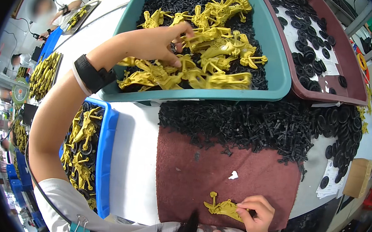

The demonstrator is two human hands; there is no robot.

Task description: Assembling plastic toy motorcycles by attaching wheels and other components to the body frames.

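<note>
The left arm is stretched forward and bowed outward, bare below its short sleeve. The left hand is held far in from the near edge of the tabletop, its back turned up. Its fingers are spread and slightly curled, and its thumb is set apart from them. The right hand is kept low, close to the tabletop's near edge and right of its middle. Its fingers are bent and pressed toward the thumb in a pinch. The right forearm is mostly hidden.
</note>
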